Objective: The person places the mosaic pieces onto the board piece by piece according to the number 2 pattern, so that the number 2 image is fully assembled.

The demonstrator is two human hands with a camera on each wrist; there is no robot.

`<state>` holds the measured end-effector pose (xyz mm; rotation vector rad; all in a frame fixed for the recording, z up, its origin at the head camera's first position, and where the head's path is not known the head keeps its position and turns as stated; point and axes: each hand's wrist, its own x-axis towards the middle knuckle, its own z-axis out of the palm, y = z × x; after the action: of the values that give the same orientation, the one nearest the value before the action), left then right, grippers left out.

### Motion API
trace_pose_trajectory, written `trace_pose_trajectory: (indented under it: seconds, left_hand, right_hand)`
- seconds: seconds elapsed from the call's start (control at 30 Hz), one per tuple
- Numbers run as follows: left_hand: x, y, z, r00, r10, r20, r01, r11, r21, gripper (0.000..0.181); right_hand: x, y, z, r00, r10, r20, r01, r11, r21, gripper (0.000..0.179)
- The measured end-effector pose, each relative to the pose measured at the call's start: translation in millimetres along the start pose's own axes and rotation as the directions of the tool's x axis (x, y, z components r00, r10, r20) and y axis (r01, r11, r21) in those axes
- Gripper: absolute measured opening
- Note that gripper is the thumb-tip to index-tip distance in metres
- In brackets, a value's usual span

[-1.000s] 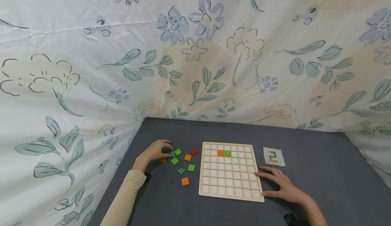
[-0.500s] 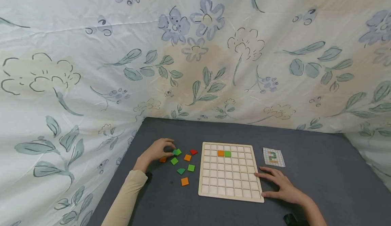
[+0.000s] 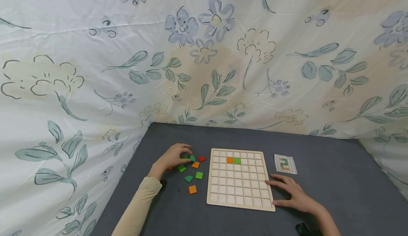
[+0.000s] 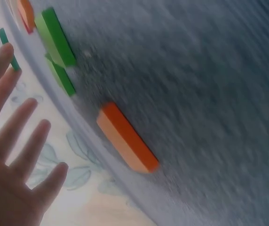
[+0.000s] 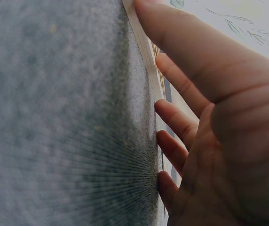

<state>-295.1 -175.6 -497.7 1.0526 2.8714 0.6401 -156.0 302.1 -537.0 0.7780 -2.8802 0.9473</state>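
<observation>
My left hand point(image 3: 172, 157) pinches a dark green tile point(image 3: 192, 158) between thumb and index finger, over the loose tiles left of the board. In the left wrist view this tile point(image 4: 15, 63) is edge-on and raised off the table, the other fingers spread. A light green tile is partly hidden beneath the hand. With thumb and fingertips, my right hand point(image 3: 296, 195) touches the right edge of a wooden grid board point(image 3: 239, 190). An orange tile point(image 3: 230, 160) and a light green tile point(image 3: 237, 160) sit side by side in the board's second row.
Around the left hand lie a red tile point(image 3: 202, 158), orange tiles point(image 3: 192, 189), light green tiles point(image 3: 199, 175) and another dark green piece point(image 3: 188, 179). A pattern card point(image 3: 285, 164) lies right of the board. Floral cloth point(image 3: 204, 69) hangs behind the dark table point(image 3: 245, 225).
The left hand has moved right, toward the board, carrying the dark green tile away from its earlier spot. The right hand stays at the board's edge.
</observation>
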Motion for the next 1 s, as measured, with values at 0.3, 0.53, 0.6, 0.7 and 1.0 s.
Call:
trace_pose_trajectory:
  seconds: [0.3,0.53,0.6,0.7,1.0]
  left_hand:
    - [11.2,11.0,4.9,0.999,-0.014,0.045,0.014,1.0,-0.007,0.025]
    - [15.8,16.7,7.2,0.999,-0.005,0.054,0.004,1.0,0.003,0.025]
    - [16.0,18.0,7.6,0.998,-0.006,0.059,0.007,1.0,-0.008,0.025]
    - [16.7,19.9,8.3,0.998,-0.002,0.07,0.003,1.0,-0.009,0.026]
    - [18.9,26.7,7.0,0.998,0.024,0.053,-0.024,1.0,-0.004,0.026]
  right_hand:
    - [3.2,1,-4,1.0,-0.009,0.008,0.009,1.0,-0.012,0.061]
    - [11.5,2,-10,0.998,-0.068,-0.006,0.067,0.995,-0.078,0.062]
    - [14.9,2,-12,0.998,-0.07,-0.002,0.069,0.993,-0.091,0.063]
    - [17.4,1,-13,0.999,-0.049,0.009,0.05,0.994,-0.092,0.064]
    - [24.1,4,-16,0.99,-0.112,0.083,0.106,0.992,0.072,0.06]
